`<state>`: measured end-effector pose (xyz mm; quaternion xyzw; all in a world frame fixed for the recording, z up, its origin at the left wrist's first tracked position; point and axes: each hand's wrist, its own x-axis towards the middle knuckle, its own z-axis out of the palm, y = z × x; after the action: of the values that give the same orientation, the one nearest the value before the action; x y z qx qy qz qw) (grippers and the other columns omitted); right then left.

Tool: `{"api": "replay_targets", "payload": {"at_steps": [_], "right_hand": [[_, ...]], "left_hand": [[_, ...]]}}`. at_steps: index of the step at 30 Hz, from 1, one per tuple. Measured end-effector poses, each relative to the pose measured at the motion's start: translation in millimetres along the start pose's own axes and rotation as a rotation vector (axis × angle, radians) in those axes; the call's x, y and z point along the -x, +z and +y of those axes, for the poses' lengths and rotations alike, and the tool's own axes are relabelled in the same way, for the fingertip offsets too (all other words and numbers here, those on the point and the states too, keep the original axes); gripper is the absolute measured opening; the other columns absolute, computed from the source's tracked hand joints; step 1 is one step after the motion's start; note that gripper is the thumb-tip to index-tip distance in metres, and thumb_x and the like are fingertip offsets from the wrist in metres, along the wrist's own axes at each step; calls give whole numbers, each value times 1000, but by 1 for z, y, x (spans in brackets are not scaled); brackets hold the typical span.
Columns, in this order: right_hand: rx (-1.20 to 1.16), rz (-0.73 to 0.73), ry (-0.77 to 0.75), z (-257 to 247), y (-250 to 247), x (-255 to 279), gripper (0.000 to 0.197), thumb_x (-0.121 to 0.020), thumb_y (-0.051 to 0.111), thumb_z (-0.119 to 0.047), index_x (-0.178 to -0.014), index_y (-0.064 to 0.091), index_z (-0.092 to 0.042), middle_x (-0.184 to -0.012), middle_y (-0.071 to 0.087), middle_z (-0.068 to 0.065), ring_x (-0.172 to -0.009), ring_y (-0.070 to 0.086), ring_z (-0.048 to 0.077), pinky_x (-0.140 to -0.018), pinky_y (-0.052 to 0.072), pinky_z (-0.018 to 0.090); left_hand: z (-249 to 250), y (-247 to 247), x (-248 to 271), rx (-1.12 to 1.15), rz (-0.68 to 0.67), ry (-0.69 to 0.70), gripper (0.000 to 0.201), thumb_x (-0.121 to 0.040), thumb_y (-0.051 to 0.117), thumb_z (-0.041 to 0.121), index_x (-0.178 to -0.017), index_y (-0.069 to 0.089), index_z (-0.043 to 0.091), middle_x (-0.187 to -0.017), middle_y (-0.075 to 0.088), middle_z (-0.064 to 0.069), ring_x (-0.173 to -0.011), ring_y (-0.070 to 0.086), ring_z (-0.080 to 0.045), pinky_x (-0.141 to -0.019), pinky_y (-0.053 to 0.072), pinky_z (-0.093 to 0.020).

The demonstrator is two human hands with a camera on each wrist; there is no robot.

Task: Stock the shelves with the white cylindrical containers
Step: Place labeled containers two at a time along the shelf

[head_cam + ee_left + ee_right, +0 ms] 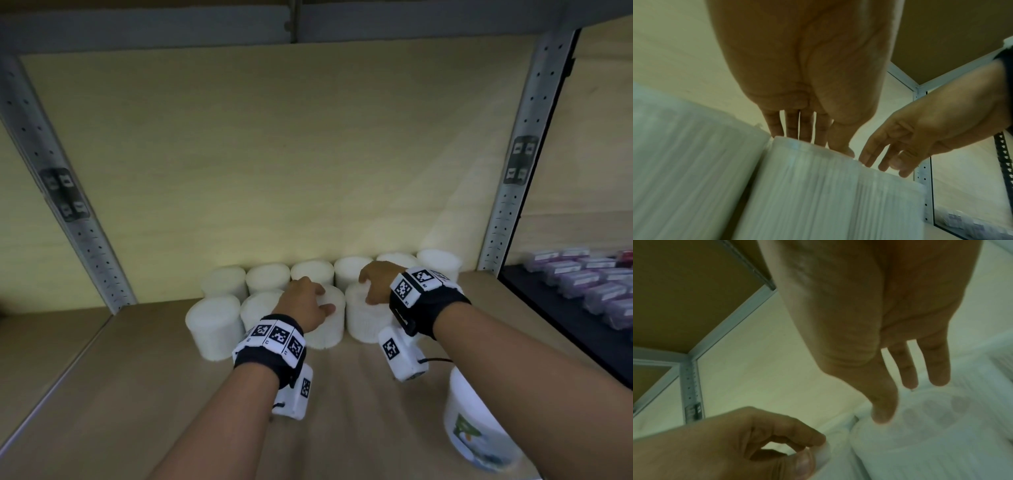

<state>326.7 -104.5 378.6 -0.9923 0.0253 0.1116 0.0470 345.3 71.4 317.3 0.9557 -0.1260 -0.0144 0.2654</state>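
the two white ribbed containers at the front of the group are the ones in hand: the left one (325,317) and the right one (364,317) stand upright, side by side and nearly touching, on the brown shelf board (137,377). to do this step well, i'd judge each should be nudged straight back and inward until its wall meets its neighbours, with the push kept low and even so the light tubs do not tip or knock the back row (311,272) out of line.

the left hand (305,303) lies on top of the left container, fingers (797,126) nearly straight over the lid and thumb down its front wall; it rests there rather than clamps. the right hand (375,282) sits over the right container; the right wrist view shows its fingers (937,366) extended and loose, tips at the lid, and i cannot tell whether they press.

two more front-row containers (214,325) stand to the left of the hands, touching each other. a labelled white tub (476,421) waits near the shelf's front edge, under the right forearm and well apart from the rows. grey perforated uprights (513,171) frame the bay, and the next bay holds purple boxes (589,281).
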Motion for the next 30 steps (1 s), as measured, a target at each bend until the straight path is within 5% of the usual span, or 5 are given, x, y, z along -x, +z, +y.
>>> {"api": "replay_targets", "payload": {"at_steps": [3,7,18,25,30], "right_hand": [[-31,125,55,0,3,1,45,-88,61,-31,-123,57,-4,-129,56,14,-115,57,30,-92,47,33],[70,103,73,-3,20,1,59,-86,59,-51,-122,52,-4,-131,48,17,-119,50,33,-94,43,37],[80,110,36,-5,19,5,55,-88,59,-46,-125,50,-5,-132,46,16,-121,48,33,-93,43,36],[4,42,-45,-4,12,11,42,-89,49,-8,-131,51,-5,-133,53,13,-117,57,29,-95,49,33],[2,127,17,-9,11,15,52,-93,53,-36,-137,43,-11,-139,41,13,-127,41,34,-102,37,37]], "left_hand": [[-1,1,-1,6,2,0,54,-82,66,42,-128,54,17,-133,49,-8,-120,51,-21,-101,41,-30],[-2,2,-2,6,8,0,54,-82,66,42,-128,54,17,-133,49,-7,-120,51,-21,-101,41,-31],[-5,5,-5,-1,14,3,54,-82,65,43,-128,54,17,-131,50,-6,-119,51,-22,-101,41,-31],[-6,6,-6,-1,27,20,52,-83,65,41,-127,54,16,-129,51,-7,-120,50,-22,-102,40,-32],[-6,6,-5,4,27,31,53,-84,65,41,-128,54,15,-130,51,-8,-121,49,-22,-102,39,-31]]}}
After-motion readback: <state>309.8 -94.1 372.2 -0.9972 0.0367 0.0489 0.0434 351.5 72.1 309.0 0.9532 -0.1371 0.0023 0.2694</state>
